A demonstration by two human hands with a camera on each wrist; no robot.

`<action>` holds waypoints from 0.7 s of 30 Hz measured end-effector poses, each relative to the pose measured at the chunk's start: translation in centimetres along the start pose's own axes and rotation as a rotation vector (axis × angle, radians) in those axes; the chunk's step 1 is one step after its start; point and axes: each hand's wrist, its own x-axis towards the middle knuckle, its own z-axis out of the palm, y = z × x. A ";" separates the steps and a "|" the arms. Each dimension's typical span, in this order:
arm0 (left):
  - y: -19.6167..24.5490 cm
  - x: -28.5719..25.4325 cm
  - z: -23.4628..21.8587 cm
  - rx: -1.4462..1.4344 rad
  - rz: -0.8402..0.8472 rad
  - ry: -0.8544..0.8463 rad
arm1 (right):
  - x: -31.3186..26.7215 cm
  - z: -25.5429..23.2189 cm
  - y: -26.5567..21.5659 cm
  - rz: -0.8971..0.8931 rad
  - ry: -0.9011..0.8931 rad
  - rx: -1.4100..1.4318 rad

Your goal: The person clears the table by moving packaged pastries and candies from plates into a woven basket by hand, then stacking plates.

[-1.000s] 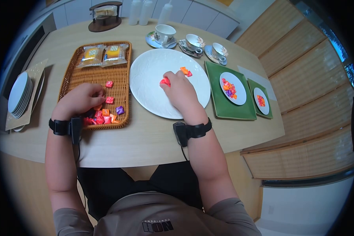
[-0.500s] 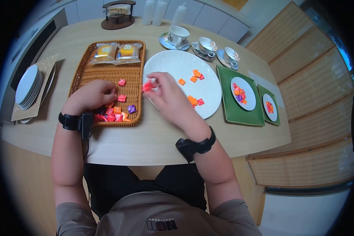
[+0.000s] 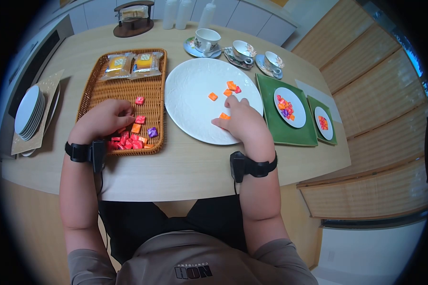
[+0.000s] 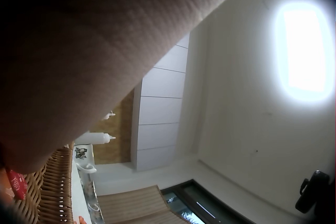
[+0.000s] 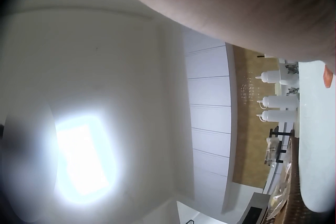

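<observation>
My left hand hovers low over the left part of a wicker basket, fingers loosely bent, thumb near a pink wrapped candy. Just below it lie a purple candy and a pile of pink and orange candies. Over the front right of a large white plate, my right hand has thumb and index finger spread around an orange candy. Further back on that plate are a lone orange candy and a small cluster with a pink candy. Both wrist views show mostly skin and ceiling.
Two packaged cakes lie in the basket's far end. Cups on saucers stand behind the plate. On the right, green trays bear small plates of candies. Stacked white plates stand at far left.
My right hand, which held a pink candy and swung left toward the basket, is back over the plate's front right without that candy showing. My left hand has stayed over the basket.
</observation>
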 end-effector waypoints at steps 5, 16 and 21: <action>0.1 -0.1 -0.1 0.027 0.026 0.003 | 1.2 1.3 0.2 -0.165 -0.043 0.055; 0.2 -0.2 -0.1 0.054 0.040 0.015 | 1.2 2.4 -2.3 -0.145 0.003 0.096; -0.5 0.0 -0.1 0.036 0.047 0.002 | 1.3 2.2 -2.3 -0.122 -0.003 0.096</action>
